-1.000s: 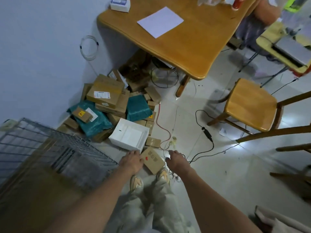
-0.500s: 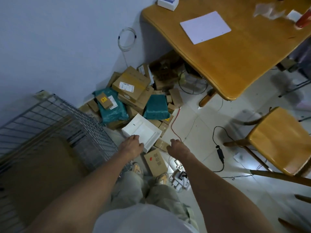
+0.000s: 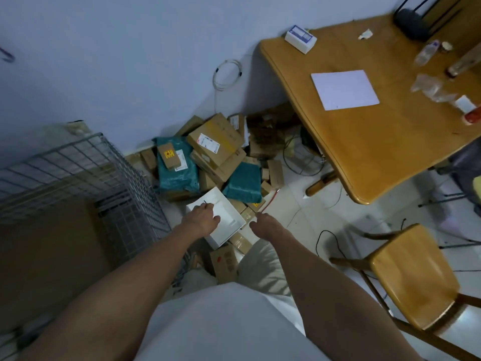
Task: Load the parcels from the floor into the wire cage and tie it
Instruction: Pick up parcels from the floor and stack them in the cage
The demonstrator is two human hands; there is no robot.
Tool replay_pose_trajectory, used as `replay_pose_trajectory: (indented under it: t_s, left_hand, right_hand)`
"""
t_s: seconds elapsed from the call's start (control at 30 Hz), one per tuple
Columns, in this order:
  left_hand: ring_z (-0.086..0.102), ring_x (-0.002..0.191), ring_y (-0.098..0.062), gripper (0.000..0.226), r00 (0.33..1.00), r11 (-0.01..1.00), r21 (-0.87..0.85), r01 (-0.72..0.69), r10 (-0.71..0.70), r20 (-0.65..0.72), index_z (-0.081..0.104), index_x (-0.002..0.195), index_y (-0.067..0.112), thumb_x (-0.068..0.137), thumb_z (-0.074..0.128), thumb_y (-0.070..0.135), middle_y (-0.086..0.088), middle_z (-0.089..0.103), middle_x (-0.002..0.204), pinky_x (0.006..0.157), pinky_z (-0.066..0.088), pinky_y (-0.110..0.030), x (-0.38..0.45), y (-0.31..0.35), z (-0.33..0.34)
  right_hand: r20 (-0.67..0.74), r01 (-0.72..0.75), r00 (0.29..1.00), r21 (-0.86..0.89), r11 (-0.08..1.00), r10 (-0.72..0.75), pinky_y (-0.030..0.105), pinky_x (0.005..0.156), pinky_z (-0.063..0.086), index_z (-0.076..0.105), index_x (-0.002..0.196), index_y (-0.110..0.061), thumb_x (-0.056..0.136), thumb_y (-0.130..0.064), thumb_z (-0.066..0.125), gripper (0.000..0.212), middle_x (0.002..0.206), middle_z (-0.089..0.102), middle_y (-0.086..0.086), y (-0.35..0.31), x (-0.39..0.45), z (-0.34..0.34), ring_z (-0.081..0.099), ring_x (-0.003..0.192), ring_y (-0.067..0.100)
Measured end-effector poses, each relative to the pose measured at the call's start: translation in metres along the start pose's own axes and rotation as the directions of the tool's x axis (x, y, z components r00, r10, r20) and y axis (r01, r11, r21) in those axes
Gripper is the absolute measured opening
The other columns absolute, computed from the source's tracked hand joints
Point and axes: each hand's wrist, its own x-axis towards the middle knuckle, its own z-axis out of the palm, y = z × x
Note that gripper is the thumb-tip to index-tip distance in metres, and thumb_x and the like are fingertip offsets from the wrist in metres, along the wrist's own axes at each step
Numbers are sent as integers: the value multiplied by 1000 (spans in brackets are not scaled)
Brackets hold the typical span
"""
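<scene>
A white flat box (image 3: 229,217) lies on the floor at the front of a heap of parcels. My left hand (image 3: 201,218) rests on its top near the left edge, fingers spread. Just off the box's right corner, my right hand (image 3: 265,226) hovers over small cartons and holds nothing. The heap against the wall has brown cartons (image 3: 216,142) and two teal mailer bags (image 3: 177,173) (image 3: 243,182). A small brown carton (image 3: 225,261) lies by my legs. The wire cage (image 3: 122,175) stands to the left of the heap, with brown cardboard inside it.
A wooden table (image 3: 377,152) with paper and bottles overhangs the heap's right side. A wooden chair (image 3: 413,277) stands at the right. Cables (image 3: 325,235) trail across the tiled floor between them. A coiled white wire (image 3: 226,74) hangs on the wall.
The view has swung left and closer to the heap. My left hand has moved forward onto the white box, and my right hand has come up beside its right corner.
</scene>
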Motion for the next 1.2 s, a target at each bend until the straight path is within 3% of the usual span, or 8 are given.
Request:
replay_pose_trajectory:
  t_s: [0.3, 0.4, 0.57, 0.7, 0.9, 1.03, 1.1, 1.2]
  left_hand:
    - [49, 133, -30, 51, 996, 993, -97, 74, -78, -31, 43, 147, 10, 107, 42, 41, -14, 50, 147, 107, 41, -42, 39, 3, -16]
    - [49, 133, -32, 50, 991, 988, -101, 118, -123, -45, 44, 148, 8, 107, 44, 38, -14, 50, 146, 107, 40, -42, 59, 12, -16]
    - [44, 140, -31, 57, 952, 871, -412, 268, -305, -26, 32, 158, 12, 108, 41, 38, -14, 39, 159, 112, 37, -42, 135, 10, 2]
    - [44, 140, -32, 52, 918, 737, -570, 362, -388, 81, 37, 154, 11, 109, 44, 35, -13, 41, 157, 110, 36, -37, 204, 15, 36]
    - [37, 145, -31, 56, 870, 585, -682, 439, -465, 162, 35, 157, 14, 107, 44, 38, -11, 36, 162, 116, 30, -36, 323, 7, 81]
    - [36, 146, -27, 60, 878, 561, -720, 407, -458, 140, 27, 161, 14, 108, 45, 37, -9, 34, 163, 114, 29, -30, 397, -9, 102]
    - [45, 136, -27, 55, 874, 541, -736, 408, -464, 144, 34, 156, 15, 107, 46, 36, -9, 45, 154, 101, 34, -26, 427, -22, 113]
    - [51, 111, -20, 38, 855, 456, -789, 412, -494, 161, 53, 137, 13, 105, 50, 32, -4, 56, 127, 90, 37, -27, 471, -42, 120]
  right_hand:
    - [18, 57, 998, -83, 995, -56, 41, 104, 45, 50, 141, -10, 99, -30, 47, 46, 140, 54, 15, -22, 42, -47, 53, 128, 34]
    - [104, 130, 988, -166, 977, -114, 42, 100, 49, 59, 129, -10, 97, -27, 52, 37, 129, 61, 12, -17, 73, -60, 59, 117, 29]
    - [179, 196, 971, -211, 958, -159, 30, 83, 47, 56, 125, -13, 95, -31, 56, 35, 122, 61, 8, -3, 192, -73, 53, 96, 19]
    - [230, 261, 951, -229, 938, -209, 39, 87, 53, 58, 121, -8, 96, -30, 52, 34, 115, 62, 12, 0, 287, -74, 62, 104, 30]
    - [305, 346, 914, -251, 904, -266, 32, 85, 44, 49, 135, -6, 102, -32, 46, 42, 127, 54, 12, 14, 402, -46, 54, 110, 28]
    - [290, 360, 907, -157, 920, -305, 33, 92, 45, 49, 135, -8, 103, -32, 45, 41, 134, 52, 6, 16, 481, -20, 53, 113, 26]
    - [308, 331, 908, -107, 938, -285, 35, 104, 43, 44, 145, -9, 104, -31, 42, 47, 143, 48, 10, 16, 518, -3, 50, 125, 30]
    - [315, 304, 909, -50, 951, -274, 43, 109, 42, 46, 142, -7, 103, -39, 42, 50, 145, 49, 15, 13, 568, 18, 50, 127, 32]
